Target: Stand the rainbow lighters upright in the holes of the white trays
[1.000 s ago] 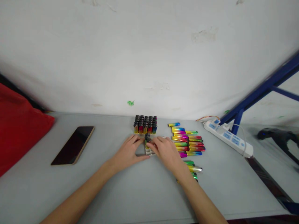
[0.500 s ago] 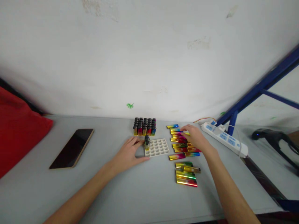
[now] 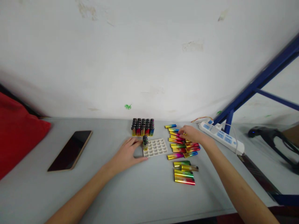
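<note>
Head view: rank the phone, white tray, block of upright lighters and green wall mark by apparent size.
Phone, largest
White tray and block of upright lighters: too alike to rank
Green wall mark, smallest

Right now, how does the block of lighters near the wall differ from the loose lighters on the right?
The block of lighters stands upright, while the loose lighters lie on their sides. The block is packed in tight rows; the loose lighters form uneven groups. The right hand is at the loose lighters, away from the block. Both have bright colours and share the grey table.
</note>
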Available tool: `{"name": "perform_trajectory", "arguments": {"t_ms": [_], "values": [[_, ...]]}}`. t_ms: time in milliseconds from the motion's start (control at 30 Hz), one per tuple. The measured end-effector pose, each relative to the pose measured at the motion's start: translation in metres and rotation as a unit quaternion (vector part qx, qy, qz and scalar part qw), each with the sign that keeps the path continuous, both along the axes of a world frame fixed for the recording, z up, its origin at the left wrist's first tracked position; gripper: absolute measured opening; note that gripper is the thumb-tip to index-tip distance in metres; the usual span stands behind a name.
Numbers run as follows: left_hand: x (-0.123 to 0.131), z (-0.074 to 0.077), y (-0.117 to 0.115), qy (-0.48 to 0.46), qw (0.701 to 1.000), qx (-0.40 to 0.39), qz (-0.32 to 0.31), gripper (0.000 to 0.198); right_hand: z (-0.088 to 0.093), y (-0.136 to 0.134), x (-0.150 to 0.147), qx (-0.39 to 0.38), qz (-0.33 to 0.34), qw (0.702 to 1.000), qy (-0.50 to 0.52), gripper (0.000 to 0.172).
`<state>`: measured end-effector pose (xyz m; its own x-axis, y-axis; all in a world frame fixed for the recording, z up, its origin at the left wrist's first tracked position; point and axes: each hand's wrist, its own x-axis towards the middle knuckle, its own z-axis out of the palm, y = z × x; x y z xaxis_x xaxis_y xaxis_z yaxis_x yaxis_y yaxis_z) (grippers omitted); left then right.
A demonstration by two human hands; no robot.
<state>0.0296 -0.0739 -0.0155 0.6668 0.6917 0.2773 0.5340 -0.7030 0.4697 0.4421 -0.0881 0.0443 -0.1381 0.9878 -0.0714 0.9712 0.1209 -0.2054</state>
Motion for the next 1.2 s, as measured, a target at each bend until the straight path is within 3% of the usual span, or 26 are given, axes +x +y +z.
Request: {"name": "perform_trajectory", "arguments": {"t_ms": [167,267,333,433,533,633,800,933,1033,1200], "values": [[-0.001,-0.001,0.001,-0.008,1.0,-0.009,-0.001,0.064,0.005,-0.001,0.001,-0.005,0.002,1.0,0.02,0.002],[-0.001,-0.002,0.001,-0.005,1.0,-0.009,-0.001,0.064,0.008,-0.01,0.003,0.01,-0.006,0.998,0.062,0.01],[0.0,-0.002,0.001,-0.005,1.0,-0.007,0.001,0.064,0.007,-0.017,0.002,0.042,-0.019,0.988,0.145,0.018],[0.0,-0.004,0.001,-0.012,1.0,-0.005,0.004,0.066,0.003,-0.024,-0.008,0.11,-0.058,0.938,0.325,0.039],[-0.001,-0.004,0.001,-0.016,1.0,-0.007,0.001,0.067,0.0,-0.029,-0.03,0.152,-0.116,0.848,0.494,0.056],[-0.002,-0.003,0.001,-0.015,1.0,-0.005,0.0,0.067,0.005,-0.034,-0.061,0.146,-0.14,0.762,0.615,0.06],[-0.002,-0.001,0.0,-0.014,1.0,0.001,-0.005,0.064,0.021,-0.043,-0.121,0.068,-0.085,0.722,0.683,0.056],[0.0,0.0,-0.001,-0.007,1.0,0.002,-0.001,0.062,0.015,-0.051,-0.168,-0.011,-0.059,0.682,0.729,0.059],[0.001,0.003,-0.003,-0.008,1.0,0.002,-0.004,0.063,0.003,-0.059,-0.192,-0.055,-0.068,0.681,0.727,0.063],[0.001,0.006,-0.005,0.001,1.0,-0.002,-0.01,0.062,-0.016,-0.065,-0.207,-0.013,-0.098,0.75,0.654,0.074]]}}
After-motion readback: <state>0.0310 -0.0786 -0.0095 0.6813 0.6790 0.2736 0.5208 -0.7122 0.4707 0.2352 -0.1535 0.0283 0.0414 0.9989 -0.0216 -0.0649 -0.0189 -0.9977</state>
